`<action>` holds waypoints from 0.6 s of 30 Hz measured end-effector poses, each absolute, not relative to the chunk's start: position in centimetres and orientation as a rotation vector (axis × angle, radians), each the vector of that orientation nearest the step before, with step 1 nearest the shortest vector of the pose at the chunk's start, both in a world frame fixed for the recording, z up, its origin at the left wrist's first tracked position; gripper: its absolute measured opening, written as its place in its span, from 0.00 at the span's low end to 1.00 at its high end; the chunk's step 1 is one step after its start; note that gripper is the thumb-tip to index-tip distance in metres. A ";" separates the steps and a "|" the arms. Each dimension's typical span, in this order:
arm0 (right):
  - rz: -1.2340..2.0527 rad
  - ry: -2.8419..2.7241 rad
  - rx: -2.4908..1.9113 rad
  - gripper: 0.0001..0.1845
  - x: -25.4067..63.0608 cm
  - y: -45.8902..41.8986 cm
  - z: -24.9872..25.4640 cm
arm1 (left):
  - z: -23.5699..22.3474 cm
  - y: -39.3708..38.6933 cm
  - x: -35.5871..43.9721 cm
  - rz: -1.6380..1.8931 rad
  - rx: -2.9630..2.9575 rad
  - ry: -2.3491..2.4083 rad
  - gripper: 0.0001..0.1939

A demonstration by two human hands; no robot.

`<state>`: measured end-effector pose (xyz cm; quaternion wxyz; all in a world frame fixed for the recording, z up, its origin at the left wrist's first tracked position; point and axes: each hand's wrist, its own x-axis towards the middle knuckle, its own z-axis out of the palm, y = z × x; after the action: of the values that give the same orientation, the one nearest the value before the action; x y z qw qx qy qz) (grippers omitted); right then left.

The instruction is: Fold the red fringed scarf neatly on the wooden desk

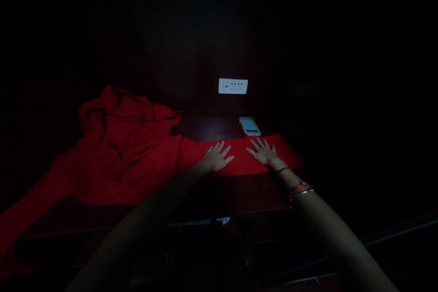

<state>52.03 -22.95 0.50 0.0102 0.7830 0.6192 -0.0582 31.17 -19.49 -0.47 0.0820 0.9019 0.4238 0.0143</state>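
"How are the hands?"
"Left hand (215, 159) and right hand (264, 153) lie flat, spread wide."
"Where's the cloth (189, 153)?"
"Beneath both, likely touching, though it's dim; phone (252, 128) just beyond the right."

A: Site type?
B: Likely a home; too dark for certainty.
A: Evidence?
B: Socket (233, 86) above table (212, 128). Garment (137, 164) spread there, phone (253, 131) just behind its right end.
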 end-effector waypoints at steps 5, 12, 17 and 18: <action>-0.149 1.875 2.508 0.38 52.2 -22.8 0.2 | 0.3 -19.9 29.8 -0.082 2.628 1.330 0.37; -0.172 1.784 2.551 0.37 53.4 -22.9 0.9 | 0.7 -19.9 29.5 -0.131 2.591 1.364 0.40; -0.068 1.984 2.493 0.37 51.2 -24.8 1.2 | 0.7 -21.0 29.4 0.132 2.796 1.194 0.32; -0.084 2.047 2.443 0.37 50.5 -25.2 1.1 | 0.8 -21.3 29.5 0.128 2.810 1.124 0.31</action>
<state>50.54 -25.22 1.13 -0.0232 0.7661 0.6418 -0.0262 29.47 -21.30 0.80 0.0562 0.9262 0.3705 0.0420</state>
